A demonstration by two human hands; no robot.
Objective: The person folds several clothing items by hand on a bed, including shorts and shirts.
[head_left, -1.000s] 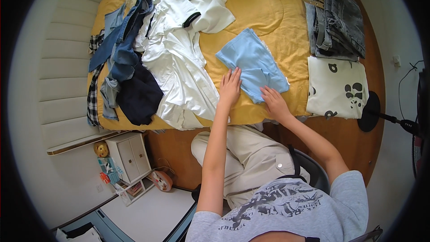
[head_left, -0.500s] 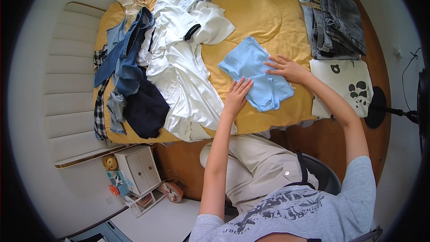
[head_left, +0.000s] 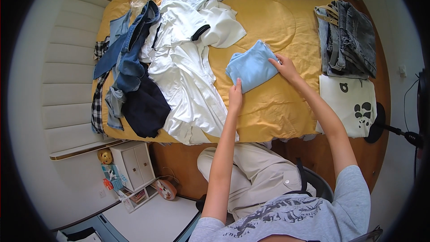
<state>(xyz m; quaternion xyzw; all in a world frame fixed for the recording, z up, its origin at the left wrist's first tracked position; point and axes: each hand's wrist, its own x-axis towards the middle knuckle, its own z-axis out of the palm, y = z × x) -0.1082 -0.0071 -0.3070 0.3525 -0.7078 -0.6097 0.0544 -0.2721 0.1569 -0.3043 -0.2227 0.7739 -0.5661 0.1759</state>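
Locate the light blue garment [head_left: 253, 66] just right of the centre of the frame, folded into a compact bundle over the yellow bedspread [head_left: 273, 114]. Note a grasp at each end: with the left hand [head_left: 236, 92], pinching the lower left corner, thumb laid on top and fingers largely hidden; with the right hand [head_left: 283, 67], gripping the right edge, thumb on the upper face and other fingers at or behind the rim. Cannot tell from this view whether fully raised or partly resting on the bedspread. For sound handling, clamp all layers together at both grips, not the top layer alone. Apply light, even tension between the hands to flatten creases without stretching the cloth. Match the heights of both grips to avoid twisting the bundle. Check the upper left edge for uneven layers, and tuck or realign before letting go. Press from the middle outward with flat fingers to expel trapped air. Treat as soft and apparently thin, hence liable to slip open at a loose corner. Stay well apart from the spread white clothing [head_left: 183, 85] at left centre, and avoid brushing the flat cream cloth [head_left: 342, 98] at right or the stacked grey jeans [head_left: 356, 40] above.
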